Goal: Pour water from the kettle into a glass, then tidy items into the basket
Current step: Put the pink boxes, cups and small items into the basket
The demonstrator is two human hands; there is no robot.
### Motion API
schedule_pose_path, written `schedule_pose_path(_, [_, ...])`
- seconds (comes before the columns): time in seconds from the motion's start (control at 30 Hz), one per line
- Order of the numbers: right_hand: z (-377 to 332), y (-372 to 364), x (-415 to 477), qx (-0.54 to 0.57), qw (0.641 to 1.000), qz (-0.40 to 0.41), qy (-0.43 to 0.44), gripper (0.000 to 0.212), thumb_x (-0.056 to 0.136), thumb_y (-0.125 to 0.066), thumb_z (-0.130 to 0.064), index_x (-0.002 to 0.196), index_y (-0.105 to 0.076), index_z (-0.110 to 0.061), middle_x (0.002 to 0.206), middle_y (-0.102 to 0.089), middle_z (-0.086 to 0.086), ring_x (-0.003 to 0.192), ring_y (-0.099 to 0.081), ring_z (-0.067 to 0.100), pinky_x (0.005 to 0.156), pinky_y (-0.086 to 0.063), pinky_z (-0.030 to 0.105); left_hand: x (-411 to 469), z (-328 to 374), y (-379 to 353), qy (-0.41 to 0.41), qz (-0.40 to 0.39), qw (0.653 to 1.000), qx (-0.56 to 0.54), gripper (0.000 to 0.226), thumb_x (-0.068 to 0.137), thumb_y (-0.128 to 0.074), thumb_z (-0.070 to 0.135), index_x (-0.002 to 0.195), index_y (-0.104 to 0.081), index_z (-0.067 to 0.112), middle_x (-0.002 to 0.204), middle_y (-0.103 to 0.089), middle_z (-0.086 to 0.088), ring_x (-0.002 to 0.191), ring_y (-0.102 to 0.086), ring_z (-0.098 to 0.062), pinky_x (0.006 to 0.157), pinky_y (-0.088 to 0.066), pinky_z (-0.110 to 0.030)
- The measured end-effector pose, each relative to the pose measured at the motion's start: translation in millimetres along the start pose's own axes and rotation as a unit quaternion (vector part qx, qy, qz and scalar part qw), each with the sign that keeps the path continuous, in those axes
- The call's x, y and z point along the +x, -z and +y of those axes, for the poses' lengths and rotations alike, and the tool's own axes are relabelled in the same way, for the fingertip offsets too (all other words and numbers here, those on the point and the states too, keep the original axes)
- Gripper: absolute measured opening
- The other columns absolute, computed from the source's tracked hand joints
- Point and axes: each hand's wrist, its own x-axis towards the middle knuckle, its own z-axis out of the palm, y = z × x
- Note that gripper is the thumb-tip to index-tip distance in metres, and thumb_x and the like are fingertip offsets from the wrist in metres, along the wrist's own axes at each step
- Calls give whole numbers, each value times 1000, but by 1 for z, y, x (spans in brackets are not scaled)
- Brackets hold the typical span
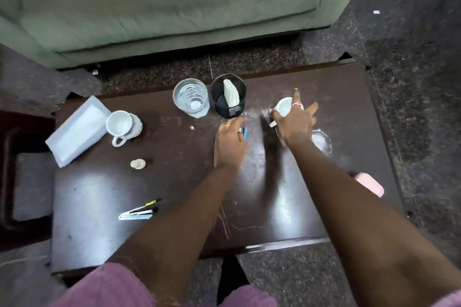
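Right hand, fingers spread over the white cup, may tip it, while left hand seemingly pinches something blue.

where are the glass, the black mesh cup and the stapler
glass (191, 97), head view, on the water inside it
black mesh cup (228, 96), head view, on the inner wall beside the white cloth
stapler (136, 214), head view, on the middle of its metal body

Clear glass holding water, upright beside black mesh basket
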Motion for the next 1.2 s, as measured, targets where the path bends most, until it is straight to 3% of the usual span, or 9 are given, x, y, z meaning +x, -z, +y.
schedule_pose_path(0.1, [-5,-6,9,-11,999,-24,-24,70,86,-59,-45,146,-27,-28,138,-28,22,116,-46,46,102,-39,45,1,-28,23,-18,42,999,22,33,73,-43,-4,94,-68,3,93,-68,-17,89,-56,-28,80,-47,-38])
schedule_pose_path(0.17, [-6,-9,11,-1,999,-14,-41,64,87,-61,-34,143,-31,-26,134,-32,21,116,-46,45,99,-41,45,1,-45,39,-3,52,998,46,35,69,-44,-10,92,-67,3,95,-66,-18,88,-57,-36,80,-50,-42])
schedule_pose_path(0.27, [-9,-12,4,12,998,23,-61,62,83,-66,-28,138,-39,-26,129,-37,20,116,-44,43,97,-42,45,7,-73,66,27,118,989,90,38,68,-51,-11,99,-66,4,109,-60,-22,102,-54,-40,91,-46,-44])
schedule_pose_path(0.43, [-13,-24,-31,-48,993,108,-31,69,74,-69,-39,136,-43,-25,120,-45,23,109,-44,42,94,-40,44,37,-118,113,206,209,945,143,62,74,-64,24,131,-44,10,140,-39,-18,127,-35,-39,109,-24,-46])
schedule_pose_path(0.53, [-21,-36,-64,-71,988,137,-4,71,70,-68,-45,134,-45,-24,110,-47,22,100,-47,40,87,-42,43,49,-143,133,311,188,918,160,89,71,-72,41,141,-26,12,150,-25,-14,133,-27,-37,113,-20,-47])
schedule_pose_path(0.6, [-29,-46,-91,-65,989,134,20,71,68,-69,-46,132,-47,-22,106,-46,20,95,-48,39,82,-45,42,52,-155,143,344,152,916,143,97,70,-74,43,143,-20,9,151,-23,-17,136,-25,-36,114,-19,-45])
schedule_pose_path(0.73, [-53,-72,-142,-51,990,106,74,68,62,-71,-42,125,-55,-23,95,-45,17,86,-48,37,73,-47,40,49,-168,154,323,127,936,56,82,78,-70,22,143,-23,4,142,-34,-23,129,-37,-39,108,-30,-42])
schedule_pose_path(1.0, [-128,-124,-207,-53,977,48,201,63,60,-72,-38,120,-60,-21,92,-47,16,86,-49,35,72,-46,37,44,-185,191,256,72,964,32,76,71,-78,24,135,-39,12,131,-42,-15,117,-47,-33,101,-41,-39])
schedule_pose_path(1.2, [-219,-156,-237,-26,950,-25,310,65,61,-71,-38,123,-56,-24,102,-42,14,97,-49,37,76,-53,42,37,-199,274,192,122,974,2,74,67,-77,27,129,-44,7,131,-49,-12,123,-44,-26,103,-29,-26])
